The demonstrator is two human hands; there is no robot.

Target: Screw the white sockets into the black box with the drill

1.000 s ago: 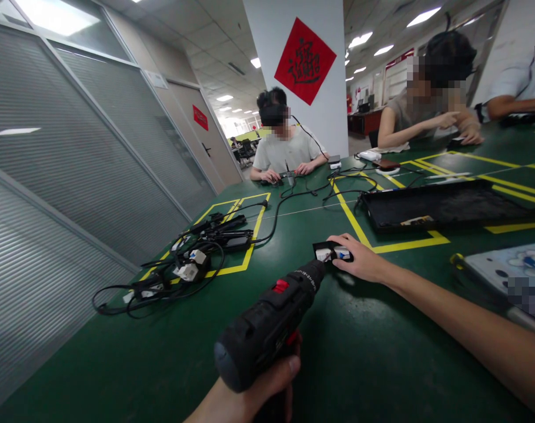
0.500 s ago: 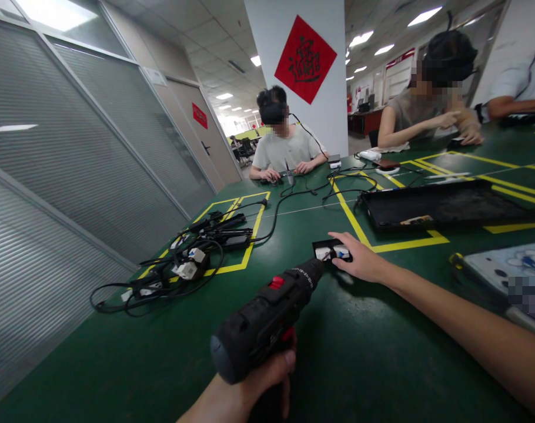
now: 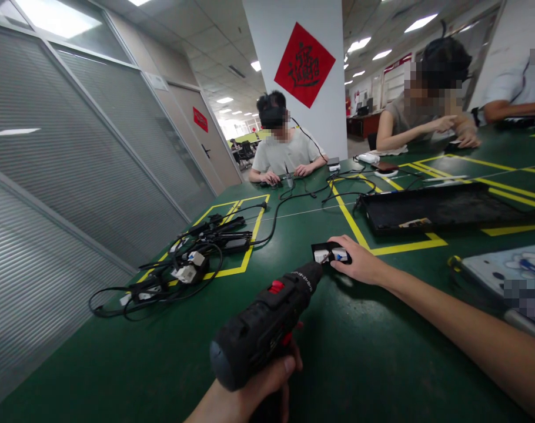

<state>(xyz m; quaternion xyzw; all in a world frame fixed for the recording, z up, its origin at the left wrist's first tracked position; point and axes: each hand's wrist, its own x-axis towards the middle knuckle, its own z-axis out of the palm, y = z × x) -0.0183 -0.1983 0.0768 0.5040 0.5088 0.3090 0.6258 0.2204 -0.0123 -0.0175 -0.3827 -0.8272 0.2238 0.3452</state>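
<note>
My left hand (image 3: 267,379) is wrapped round the grip of a black cordless drill (image 3: 267,323) with a red trigger and a red switch on top. The drill points forward and away, its bit reaching a small black housing (image 3: 319,248) with white parts inside. Whether the bit sits on a screw is too small to tell. My right hand (image 3: 355,261) grips the right end of that housing on the green table, fingers over its far side and thumb at the near side.
To the left lies a tangle of black cables and adapters (image 3: 192,267) inside yellow tape. A long black tray (image 3: 430,208) lies at the right, with a pale blue patterned case (image 3: 505,270) nearer. Across the table a person (image 3: 289,153) works; others sit at the right.
The fingers of my right hand have drawn in closer round the housing. A finger of my left hand has shifted near the trigger. The drill has hardly moved.
</note>
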